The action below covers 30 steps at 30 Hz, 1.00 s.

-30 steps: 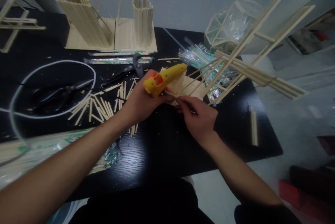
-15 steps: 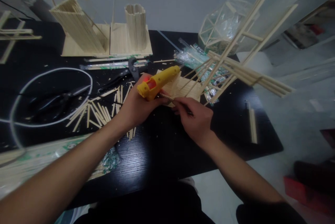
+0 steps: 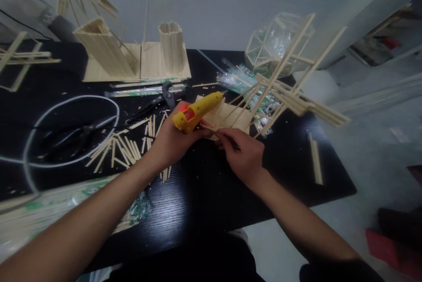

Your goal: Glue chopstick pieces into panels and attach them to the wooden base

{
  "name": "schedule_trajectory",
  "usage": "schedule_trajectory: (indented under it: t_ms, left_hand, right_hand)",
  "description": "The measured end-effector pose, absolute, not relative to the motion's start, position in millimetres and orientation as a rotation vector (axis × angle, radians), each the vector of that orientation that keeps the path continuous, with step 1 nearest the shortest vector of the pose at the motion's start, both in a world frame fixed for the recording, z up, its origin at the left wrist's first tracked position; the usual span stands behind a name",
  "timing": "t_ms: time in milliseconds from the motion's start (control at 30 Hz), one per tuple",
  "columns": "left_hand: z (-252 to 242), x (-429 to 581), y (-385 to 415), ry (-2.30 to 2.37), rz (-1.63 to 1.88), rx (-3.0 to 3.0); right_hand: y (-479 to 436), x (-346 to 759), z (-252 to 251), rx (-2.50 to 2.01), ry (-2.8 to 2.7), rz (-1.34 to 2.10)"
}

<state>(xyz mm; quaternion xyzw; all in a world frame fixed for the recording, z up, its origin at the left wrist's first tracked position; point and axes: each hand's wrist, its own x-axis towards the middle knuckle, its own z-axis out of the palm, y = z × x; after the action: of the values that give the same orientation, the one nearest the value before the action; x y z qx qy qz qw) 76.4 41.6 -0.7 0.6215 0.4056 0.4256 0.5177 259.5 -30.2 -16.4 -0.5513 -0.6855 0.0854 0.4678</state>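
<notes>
My left hand (image 3: 176, 135) is wrapped round a yellow hot glue gun (image 3: 199, 110), whose nozzle points up and to the right. Its thumb reaches to a thin light wooden piece (image 3: 210, 128) in front of the gun. At that piece's right end, my right hand (image 3: 242, 150) is closed in a pinch. Just beyond the fingers lies a wooden base of joined sticks (image 3: 235, 116). From it rises a tilted frame of wooden sticks (image 3: 280, 71), leaning right. The fingers partly hide the thin piece.
Cut sticks (image 3: 125, 148) lie left of my hands, near black-handled cutters (image 3: 166, 95) and a white cord (image 3: 70, 99). Two stick-built towers (image 3: 171, 49) stand at the back. Plastic-wrapped stick packs (image 3: 234, 77) lie behind the base. A geometric stick frame (image 3: 260, 49) stands back right.
The view has shifted, so the back of the table sits lower in the picture and the leaning frame sits further left. Both hands keep nearly the same hold.
</notes>
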Motion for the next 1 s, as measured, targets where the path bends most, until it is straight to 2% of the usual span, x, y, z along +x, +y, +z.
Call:
schedule_trajectory:
  t_ms: [1000]
  left_hand:
    - [-0.3,77.7,40.7,0.96,1.027,1.467]
  right_hand:
    - [-29.0,259.1,-16.0,-1.368,-1.684,0.218]
